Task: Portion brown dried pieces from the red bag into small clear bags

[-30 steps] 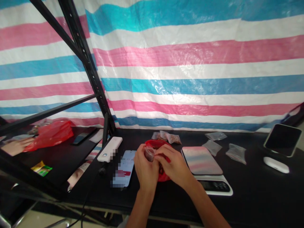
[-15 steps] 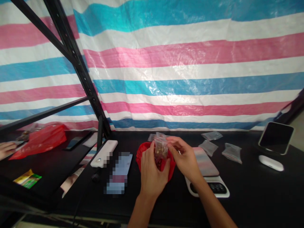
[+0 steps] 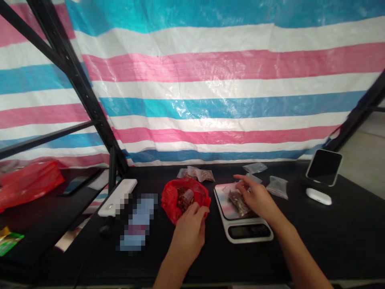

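Observation:
My left hand [image 3: 190, 226] rests at the near rim of a red plastic bag [image 3: 168, 208], its fingers loosely bent and apart. Inside lie small dried brown pieces [image 3: 181, 200] and a small translucent thing [image 3: 188, 195], perhaps a cup. Over a white kitchen scale [image 3: 221, 210], my right hand [image 3: 257, 197] is open, the index finger stretched out to the left. Its other fingers touch the top of a small clear bag [image 3: 239, 204] filled with brown bits, which lies on the weighing plate. The scale's display [image 3: 248, 231] is too dim to read.
Small filled bags [image 3: 205, 175] lie behind the red bag. Flat clear bags [image 3: 277, 187] lie beyond the scale. To the right are a dark-screened device [image 3: 325, 166] and a white case [image 3: 319, 196]. Left stand a phone [image 3: 140, 220], a white power bank [image 3: 118, 196] and a black frame post [image 3: 81, 86].
The small filled bag has gone from between both hands above the red bag onto the scale, carried by my right hand. My left hand has let go and dropped lower. The view has turned slightly right.

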### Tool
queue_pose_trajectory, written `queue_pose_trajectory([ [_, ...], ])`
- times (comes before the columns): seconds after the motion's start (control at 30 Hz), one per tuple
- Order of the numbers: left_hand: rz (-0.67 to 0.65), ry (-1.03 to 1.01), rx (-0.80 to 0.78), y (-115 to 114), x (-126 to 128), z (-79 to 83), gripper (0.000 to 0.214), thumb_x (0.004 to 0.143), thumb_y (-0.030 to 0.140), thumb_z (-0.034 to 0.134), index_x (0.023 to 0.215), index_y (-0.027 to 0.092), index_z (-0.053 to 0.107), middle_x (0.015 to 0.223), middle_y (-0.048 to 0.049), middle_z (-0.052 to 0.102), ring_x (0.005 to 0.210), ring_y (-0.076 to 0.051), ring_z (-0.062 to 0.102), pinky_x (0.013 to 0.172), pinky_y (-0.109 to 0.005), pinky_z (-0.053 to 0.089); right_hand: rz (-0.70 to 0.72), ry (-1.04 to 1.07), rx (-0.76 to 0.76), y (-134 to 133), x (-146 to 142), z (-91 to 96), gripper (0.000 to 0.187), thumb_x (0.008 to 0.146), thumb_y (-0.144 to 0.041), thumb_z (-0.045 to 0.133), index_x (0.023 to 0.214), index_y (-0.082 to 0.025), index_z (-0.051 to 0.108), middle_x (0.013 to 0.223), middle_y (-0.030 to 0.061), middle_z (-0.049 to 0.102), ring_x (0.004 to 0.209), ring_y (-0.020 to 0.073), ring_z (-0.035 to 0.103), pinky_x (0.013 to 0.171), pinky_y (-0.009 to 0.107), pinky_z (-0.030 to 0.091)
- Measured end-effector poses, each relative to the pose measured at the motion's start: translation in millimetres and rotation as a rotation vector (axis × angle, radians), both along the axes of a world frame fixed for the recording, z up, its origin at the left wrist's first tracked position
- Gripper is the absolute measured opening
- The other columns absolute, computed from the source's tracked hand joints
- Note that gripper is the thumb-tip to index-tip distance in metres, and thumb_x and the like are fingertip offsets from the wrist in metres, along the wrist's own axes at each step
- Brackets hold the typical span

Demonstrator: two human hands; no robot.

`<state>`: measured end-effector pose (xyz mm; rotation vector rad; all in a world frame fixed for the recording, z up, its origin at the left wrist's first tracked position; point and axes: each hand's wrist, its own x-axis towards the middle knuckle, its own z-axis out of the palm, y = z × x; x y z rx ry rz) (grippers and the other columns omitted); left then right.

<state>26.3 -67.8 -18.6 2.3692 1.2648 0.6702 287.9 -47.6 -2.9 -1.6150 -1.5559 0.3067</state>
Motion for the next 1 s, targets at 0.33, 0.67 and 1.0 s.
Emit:
queue_pose_trajectory([
  [0.33, 0.245, -0.434, 0.278, 3.7, 33.5, -0.4, 0.023, 0.093, 0.011, 0.047, 0.099, 0.022, 0.067, 0.103, -0.0077, 0.062, 0.099, -0.022, 0.063, 0.091, -0.039, 0.054, -0.197, -0.159, 0.414, -11.8, -13.8, 24.7, 0.033, 0.1, -0.036, 0.045, 0.105, -0.02, 0.072, 0.095, 0.0089, 0.076, 0.086, 0.0252, 0.066, 0.083, 0.04, 0.047],
  [0.67, 0.534, -0.326, 0.249, 32.8, -27.1, -5.1, 0.042, 0.083, 0.006, 0.045, 0.121, 0.016, 0.059, 0.111, -0.0115, 0.061, 0.108, -0.027, 0.06, 0.1, -0.048, 0.05, -0.04, -0.469, 0.126, -10.8, -106.5, 19.7, 0.025, 0.096, -0.032, 0.058, 0.115, -0.021, 0.071, 0.105, 0.0124, 0.077, 0.112, 0.0357, 0.054, 0.099, 0.053, 0.031],
  [1.0, 0.65, -0.298, 0.421, 21.1, -38.1, 8.3, 0.038, 0.08, 0.005, 0.045, 0.109, 0.019, 0.064, 0.109, -0.0103, 0.062, 0.109, -0.03, 0.055, 0.101, -0.052, 0.044, -0.171, -0.295, 0.157, 9.2, -105.6, 28.6, 0.026, 0.094, -0.021, 0.053, 0.109, -0.025, 0.073, 0.1, 0.0067, 0.078, 0.108, 0.0288, 0.059, 0.095, 0.046, 0.027],
])
